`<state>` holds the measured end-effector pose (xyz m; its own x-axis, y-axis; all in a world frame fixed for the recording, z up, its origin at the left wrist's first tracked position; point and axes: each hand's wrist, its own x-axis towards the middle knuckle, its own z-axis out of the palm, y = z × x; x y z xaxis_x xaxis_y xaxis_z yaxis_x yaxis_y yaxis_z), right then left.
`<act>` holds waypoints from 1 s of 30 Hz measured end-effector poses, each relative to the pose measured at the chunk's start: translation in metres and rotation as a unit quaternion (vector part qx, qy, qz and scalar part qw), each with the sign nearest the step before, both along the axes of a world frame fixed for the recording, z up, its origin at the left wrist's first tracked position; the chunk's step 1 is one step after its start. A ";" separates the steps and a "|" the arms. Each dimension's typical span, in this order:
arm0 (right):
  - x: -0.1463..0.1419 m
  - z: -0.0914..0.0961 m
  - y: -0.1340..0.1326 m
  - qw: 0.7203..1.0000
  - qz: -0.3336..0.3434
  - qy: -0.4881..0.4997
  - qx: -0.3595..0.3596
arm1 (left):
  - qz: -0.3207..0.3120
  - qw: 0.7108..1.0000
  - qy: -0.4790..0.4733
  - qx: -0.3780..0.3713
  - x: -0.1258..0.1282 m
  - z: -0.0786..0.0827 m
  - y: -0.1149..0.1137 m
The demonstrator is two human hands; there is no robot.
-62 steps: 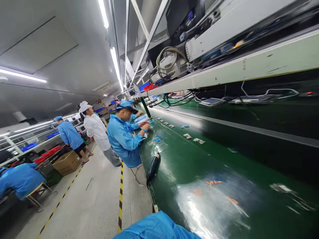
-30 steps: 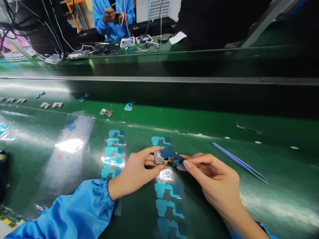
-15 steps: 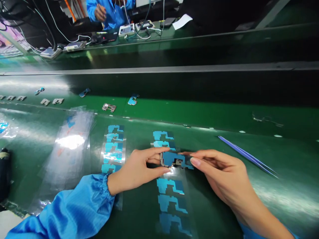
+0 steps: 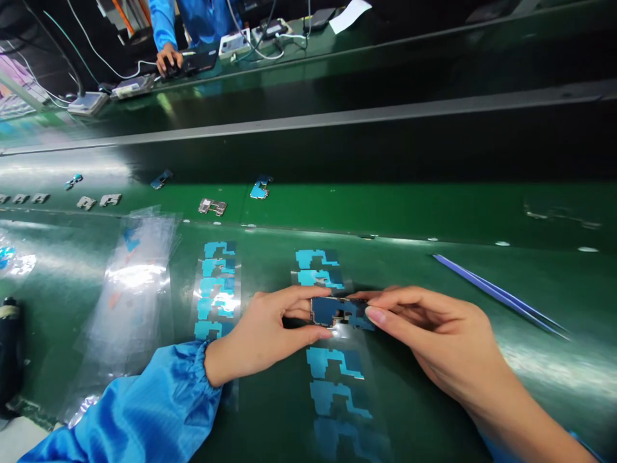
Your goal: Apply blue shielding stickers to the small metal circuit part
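Left hand point(image 4: 263, 334): pinched shut, thumb and fingers on the left end of a small metal part point(image 4: 337, 312), blue sleeve point(image 4: 144, 411) behind the wrist.
Right hand point(image 4: 434, 341): closed too, fingertips point(image 4: 376, 315) pressing the right end of the same part, on a blue film piece point(image 4: 351, 313) laid over its top face.
Small metal part: held between both hands just above the green bench point(image 4: 434, 218), directly over a clear strip of blue stickers point(image 4: 332, 366).
Film piece: covers most of the part, with a small gap showing metal near the middle; whether fully seated cannot be told.
Second sticker strip point(image 4: 218, 286): just left of the left hand, flat on the bench, several blue shapes in a column.
Empty clear liners point(image 4: 130, 289): further left, shiny, lying loose.
Tweezers point(image 4: 496, 294): blue, to the right of the right hand and well apart from it, untouched.
Belt beyond: small metal pieces point(image 4: 212, 206) and one with blue film point(image 4: 260, 188) set apart in a row.
Far side: another person's hand point(image 4: 166, 61) on a dark device among cables.
Risk, skew: likely a crooked film, caused by uneven pressure from the right fingertips before the edges line up.
Risk, trapped air or a crease: probable if pressed down from both ends at once.
Risk, slip: a dropped part could land on the strip below and stick to exposed stickers.
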<state>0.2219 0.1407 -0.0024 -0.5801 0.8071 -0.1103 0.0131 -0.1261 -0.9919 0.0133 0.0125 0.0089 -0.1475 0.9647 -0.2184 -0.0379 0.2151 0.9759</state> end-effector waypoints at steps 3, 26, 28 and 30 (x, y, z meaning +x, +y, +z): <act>-0.003 0.004 -0.002 1.000 0.008 0.006 0.003 | -0.002 1.000 0.005 -0.011 0.000 0.002 0.000; 0.003 -0.007 -0.004 0.998 -0.009 -0.058 0.000 | -0.004 1.000 0.024 -0.009 -0.001 0.007 0.001; 0.003 -0.004 -0.005 0.998 -0.008 -0.063 -0.002 | -0.005 1.000 0.022 -0.010 -0.001 0.007 0.001; 0.001 0.000 -0.007 0.998 -0.016 -0.066 -0.012 | -0.007 1.000 0.024 -0.008 -0.001 0.007 0.001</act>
